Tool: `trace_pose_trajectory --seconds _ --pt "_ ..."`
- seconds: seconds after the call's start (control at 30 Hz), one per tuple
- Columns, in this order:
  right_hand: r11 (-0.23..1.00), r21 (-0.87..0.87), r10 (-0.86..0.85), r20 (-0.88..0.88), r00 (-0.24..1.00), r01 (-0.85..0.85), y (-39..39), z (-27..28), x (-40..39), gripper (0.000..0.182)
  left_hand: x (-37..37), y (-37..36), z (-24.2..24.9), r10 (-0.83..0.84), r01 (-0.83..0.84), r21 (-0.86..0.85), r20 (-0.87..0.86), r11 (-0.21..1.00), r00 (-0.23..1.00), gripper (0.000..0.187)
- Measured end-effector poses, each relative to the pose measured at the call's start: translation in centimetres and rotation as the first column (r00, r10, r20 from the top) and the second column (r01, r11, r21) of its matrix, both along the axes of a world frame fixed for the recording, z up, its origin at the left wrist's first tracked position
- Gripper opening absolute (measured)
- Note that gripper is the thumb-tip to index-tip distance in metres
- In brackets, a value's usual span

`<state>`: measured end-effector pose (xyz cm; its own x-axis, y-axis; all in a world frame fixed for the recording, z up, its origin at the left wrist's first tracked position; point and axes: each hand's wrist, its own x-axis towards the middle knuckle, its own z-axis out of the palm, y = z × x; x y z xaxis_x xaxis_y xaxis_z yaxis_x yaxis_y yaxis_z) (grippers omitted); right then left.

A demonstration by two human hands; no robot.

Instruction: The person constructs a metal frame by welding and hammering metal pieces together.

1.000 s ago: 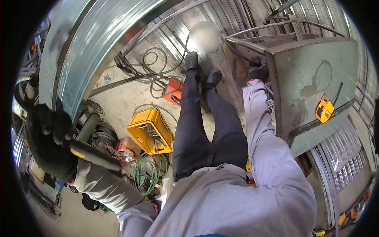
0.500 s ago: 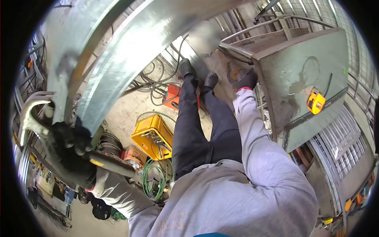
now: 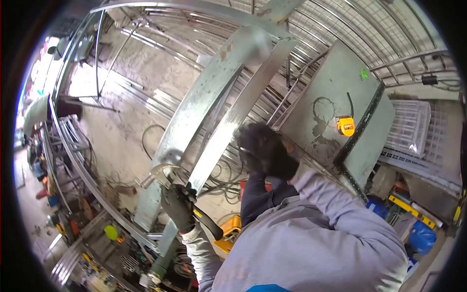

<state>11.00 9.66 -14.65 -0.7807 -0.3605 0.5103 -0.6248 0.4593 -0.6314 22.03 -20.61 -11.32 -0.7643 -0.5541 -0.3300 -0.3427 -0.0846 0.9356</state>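
My left hand, in a dark glove, is wrapped round the handle of a claw hammer. The hammer's metal head lies over a long flat steel bar in this view. Beside that bar runs a second, shinier steel bar. My right hand, also gloved, is curled close to the shinier bar and near the corner of a grey metal-topped table. Its fingers are dark and blurred, and I cannot tell what they hold.
A yellow tape measure and a dark steel square lie on the tabletop. A yellow crate stands by my legs. Cables and steel tubes spread over the floor. A curved metal rail passes on the left.
The view has swung toward the bars and floor beyond. My left hand has come inward with the hammer; my right hand has left the table's edge and moved in toward the bars.
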Motion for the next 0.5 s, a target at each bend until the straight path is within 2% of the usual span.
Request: trace_pose_trajectory --seconds 0.03,0.1,0.2,0.23,0.27,0.3,0.33,0.43,0.5 --pt "0.996 0.069 -0.056 -0.116 0.992 0.064 0.0 0.9 -2.9 0.032 -0.1 -0.3 0.3 -0.041 0.041 0.006 0.017 0.999 0.999 0.025" --pt "0.98 0.179 -0.044 -0.231 0.972 0.086 0.8 2.3 -8.1 0.038 -1.1 0.0 1.8 -0.057 0.059 -0.035 0.067 0.998 0.996 0.019" --pt "0.969 0.231 -0.022 -0.291 0.956 0.093 2.3 1.8 -14.6 0.028 -4.0 1.2 5.8 -0.241 0.246 -0.143 0.053 0.959 0.969 0.019" --pt "0.972 0.217 -0.026 -0.289 0.957 0.092 3.0 1.2 -15.7 0.028 -5.7 2.6 7.6 -0.31 0.309 -0.194 0.024 0.931 0.95 0.019" --pt "0.954 0.295 0.01 -0.219 0.976 0.056 3.7 0.3 -16.7 0.029 -7.5 3.7 9.1 -0.37 0.371 -0.289 0.06 0.883 0.927 0.019" --pt "0.93 0.367 0.042 -0.146 0.988 0.014 4.1 -0.4 -17.5 0.033 -9.7 6.2 10.8 -0.421 0.394 -0.344 -0.006 0.852 0.907 0.02" --pt "0.947 0.317 0.04 -0.245 0.969 0.041 4.0 -0.7 -17.7 0.035 -11.8 7.8 11.0 -0.437 0.408 -0.35 -0.003 0.843 0.899 0.019" --pt "0.975 0.224 0.037 -0.199 0.979 0.009 4.0 -1.2 -17.9 0.035 -19.3 10.3 7.3 -0.622 0.518 -0.479 -0.079 0.709 0.779 0.018" --pt "0.979 0.204 0.015 -0.205 0.979 0.028 3.9 -1.7 -18.1 0.033 -24.6 14.6 6.4 -0.67 0.558 -0.551 -0.004 0.621 0.742 0.016"
